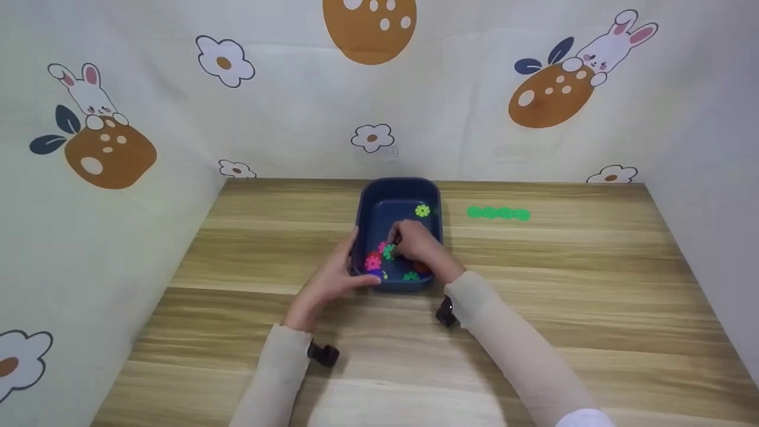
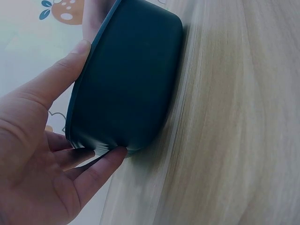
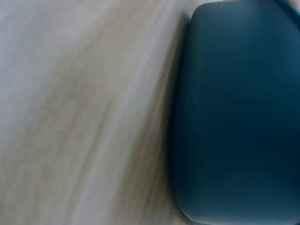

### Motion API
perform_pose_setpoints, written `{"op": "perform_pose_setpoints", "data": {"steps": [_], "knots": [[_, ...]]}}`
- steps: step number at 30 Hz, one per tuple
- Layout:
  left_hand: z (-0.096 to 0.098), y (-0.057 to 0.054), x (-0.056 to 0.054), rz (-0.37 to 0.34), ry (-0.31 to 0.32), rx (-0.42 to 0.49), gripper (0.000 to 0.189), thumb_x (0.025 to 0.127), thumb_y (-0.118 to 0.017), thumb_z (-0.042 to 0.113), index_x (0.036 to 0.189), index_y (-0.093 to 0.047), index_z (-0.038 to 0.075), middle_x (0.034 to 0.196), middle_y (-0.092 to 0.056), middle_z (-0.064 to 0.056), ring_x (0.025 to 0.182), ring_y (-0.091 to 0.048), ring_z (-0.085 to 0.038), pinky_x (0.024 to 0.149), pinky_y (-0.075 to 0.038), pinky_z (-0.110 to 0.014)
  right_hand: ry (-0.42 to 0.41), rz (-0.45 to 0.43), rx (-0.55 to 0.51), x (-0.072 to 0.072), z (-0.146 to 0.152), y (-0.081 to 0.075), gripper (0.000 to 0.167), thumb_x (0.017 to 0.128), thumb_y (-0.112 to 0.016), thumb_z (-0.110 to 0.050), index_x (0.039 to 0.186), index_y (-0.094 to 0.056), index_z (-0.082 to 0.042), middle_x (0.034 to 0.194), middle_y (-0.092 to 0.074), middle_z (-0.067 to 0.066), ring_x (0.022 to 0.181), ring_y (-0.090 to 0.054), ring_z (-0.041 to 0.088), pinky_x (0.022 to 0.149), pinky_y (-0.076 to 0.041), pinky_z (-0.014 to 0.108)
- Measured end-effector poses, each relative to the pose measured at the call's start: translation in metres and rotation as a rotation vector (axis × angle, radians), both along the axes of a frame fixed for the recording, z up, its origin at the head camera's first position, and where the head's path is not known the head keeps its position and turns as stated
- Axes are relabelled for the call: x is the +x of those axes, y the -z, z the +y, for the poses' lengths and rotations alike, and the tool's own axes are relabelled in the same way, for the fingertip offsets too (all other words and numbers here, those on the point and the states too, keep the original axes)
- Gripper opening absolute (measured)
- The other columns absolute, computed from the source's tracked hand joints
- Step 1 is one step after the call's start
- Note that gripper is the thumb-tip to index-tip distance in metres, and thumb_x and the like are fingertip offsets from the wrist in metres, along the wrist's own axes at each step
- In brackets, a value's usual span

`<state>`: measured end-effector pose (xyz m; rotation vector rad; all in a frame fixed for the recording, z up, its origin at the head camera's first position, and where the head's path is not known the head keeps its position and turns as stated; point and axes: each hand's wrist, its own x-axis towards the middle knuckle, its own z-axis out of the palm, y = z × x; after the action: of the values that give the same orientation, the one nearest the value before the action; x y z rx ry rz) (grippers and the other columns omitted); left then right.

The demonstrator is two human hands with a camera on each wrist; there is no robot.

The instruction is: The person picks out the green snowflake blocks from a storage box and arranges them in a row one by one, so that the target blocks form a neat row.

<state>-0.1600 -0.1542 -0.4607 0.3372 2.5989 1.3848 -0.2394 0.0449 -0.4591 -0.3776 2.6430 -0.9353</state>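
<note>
A dark blue rectangular plastic bin (image 1: 398, 286) stands on the wooden table, with several small notched plastic discs inside. My left hand (image 1: 333, 277) grips its near left corner. In the left wrist view the thumb (image 2: 70, 63) lies along the rim and the fingers press the outer wall. My right hand (image 1: 416, 242) reaches into the bin, fingers curled down, and pinches a green notched disc (image 1: 389, 252). Pink discs (image 1: 373, 261) lie beside it, and a yellow-green disc (image 1: 422, 210) sits toward the far end. The right wrist view shows only the bin's outer wall (image 3: 239, 112); the hand is hidden there.
Right of the bin, a straight row of several green discs (image 1: 498, 213) lies on the wooden table (image 1: 563, 284). A cloth wall (image 1: 296, 107) printed with rabbits and flowers rises behind the table and along its sides.
</note>
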Motion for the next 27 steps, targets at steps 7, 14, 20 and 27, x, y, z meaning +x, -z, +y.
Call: {"op": "perform_pose_setpoints", "data": {"steps": [7, 14, 20, 27], "knots": [[-0.001, 0.001, -0.001, 0.003, 0.007, -0.011, 0.111, 0.079, -0.085, 0.030, 0.161, -0.013, 0.011, 0.167, -0.019, -0.015, 0.153, -0.022, -0.033, 0.125, -0.021, -0.051, 0.031, 0.003, -0.192, 0.001, 0.003, -0.002, 0.004, 0.089, -0.072, -0.009, 0.093, -0.073, -0.008, 0.091, -0.072, 0.007, 0.077, -0.063, 0.014, 0.072, -0.055, 0.026], [0.000, 0.000, -0.002, 0.012, 0.013, 0.017, 0.110, 0.079, -0.086, 0.026, 0.161, -0.014, 0.011, 0.166, -0.021, -0.015, 0.152, -0.025, -0.034, 0.124, -0.023, -0.052, 0.086, 0.108, -0.395, 0.000, 0.013, -0.013, 0.007, 0.090, -0.073, -0.011, 0.096, -0.074, -0.007, 0.094, -0.073, 0.009, 0.078, -0.064, 0.013, 0.074, -0.057, 0.025], [0.001, -0.001, -0.001, -0.036, -0.020, 0.015, 0.110, 0.079, -0.086, 0.027, 0.162, -0.013, 0.019, 0.167, -0.019, -0.009, 0.153, -0.025, -0.030, 0.125, -0.021, -0.052, 0.146, 0.153, -0.491, -0.003, 0.036, -0.032, 0.011, 0.091, -0.072, -0.010, 0.100, -0.074, -0.005, 0.101, -0.074, 0.013, 0.081, -0.066, 0.013, 0.075, -0.058, 0.024], [0.001, -0.001, -0.001, -0.031, -0.021, -0.018, 0.113, 0.077, -0.087, 0.030, 0.161, -0.013, 0.015, 0.168, -0.017, -0.012, 0.153, -0.022, -0.032, 0.125, -0.021, -0.051, 0.235, 0.190, -0.631, -0.013, 0.083, -0.046, 0.018, 0.091, -0.070, -0.005, 0.105, -0.070, 0.006, 0.095, -0.071, 0.012, 0.074, -0.066, 0.005, 0.071, -0.058, 0.017]]}}
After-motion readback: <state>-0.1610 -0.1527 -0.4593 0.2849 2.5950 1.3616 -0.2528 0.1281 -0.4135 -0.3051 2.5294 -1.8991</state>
